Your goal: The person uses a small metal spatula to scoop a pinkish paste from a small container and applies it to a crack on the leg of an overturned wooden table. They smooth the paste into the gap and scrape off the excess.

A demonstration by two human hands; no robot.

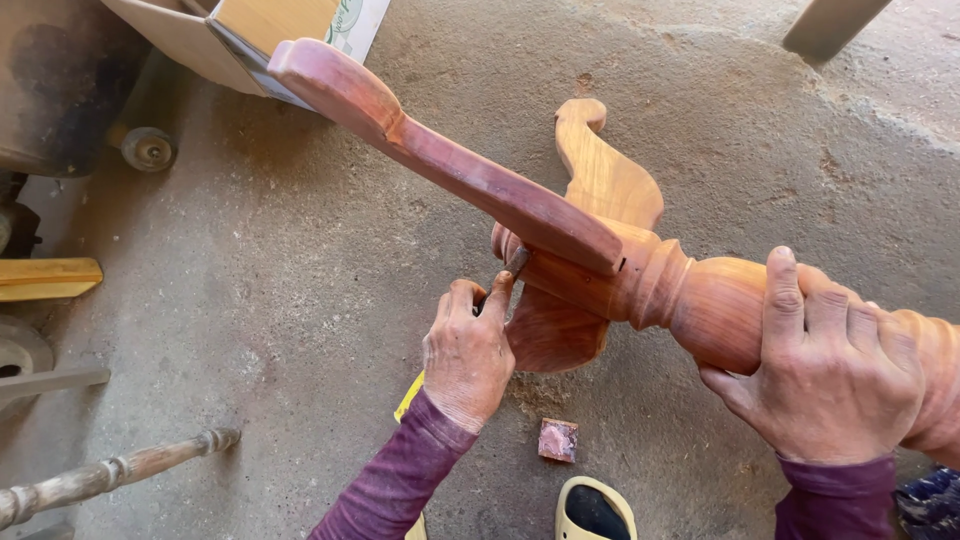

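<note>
— From up here, looking down over the shoulders: what's the left hand [467, 352] got?

— A small dark scraper blade [515, 262], pinched between thumb and fingertips, its tip pressed into the joint where the curved legs meet the turned wooden pedestal column [700, 300]. That grip is closed tight on the tool.

— And the right hand [830, 370]?

— Wrapped over the fat part of the column, fingers curled across the top, thumb underneath. A full, closed grip, holding the piece up off the concrete floor [280, 280].

— Which way does it lie?

— Long axis runs from lower right, near the body, up towards the middle of the view. The foot end points away from the person; one reddish leg [440, 150] sweeps out to the upper left, a paler leg [605, 170] goes straight up the view, a third hangs below.

— How would you do it well?

— I'd say short, light strokes along the seam, blade kept low, and the right hand stopping any roll.

— Anything around?

— A pinkish sanding block [558, 440] and a sandal [595, 510] on the floor, a cardboard box [250, 40] beyond, and an old turned spindle [110, 475] at the left.
</note>
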